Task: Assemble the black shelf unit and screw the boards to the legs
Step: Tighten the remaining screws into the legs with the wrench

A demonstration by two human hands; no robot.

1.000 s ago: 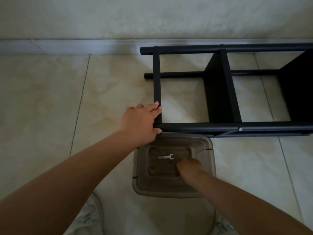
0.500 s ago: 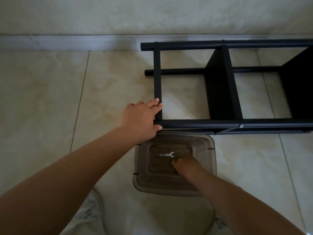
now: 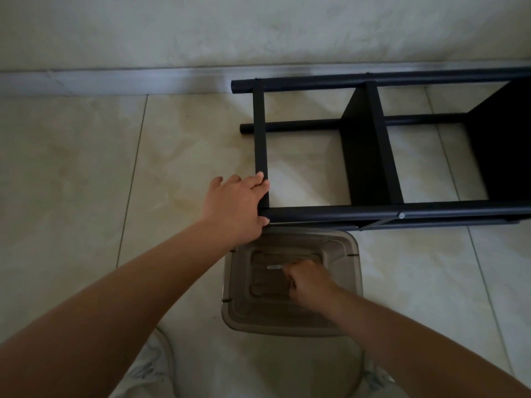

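A: Our fingers [image 3: 260, 183] on the left hand [image 3: 237, 208] curl around the corner of the black metal shelf unit [image 3: 373, 156], near the frame's centre; the thumb presses the near leg tube [image 3: 402, 212] from below while the fingertips hook over the short crossbar [image 3: 260, 133]. So that hand is closed on the frame.

B: And our right hand [image 3: 309, 284], lower centre, reaches down into the translucent brown plastic bin [image 3: 353, 254]. Its fingers are bunched together at one end of the small silver flat wrench [image 3: 274, 267] lying on the bin's ribbed bottom.

A: Do we actually have the wrench pinched?

B: We cannot tell; the fingertips cover its end, and the rest lies flat.

A: The shelf unit lies on its side on the pale beige tiled floor [image 3: 86, 182], filling the upper right of the frame, with its far leg close to the grey skirting board [image 3: 115, 81].

B: Two black boards [image 3: 365, 159] stand upright between the legs, and a silver screw head [image 3: 401, 215] shows on the near leg, right of centre. The bin sits just below that leg.
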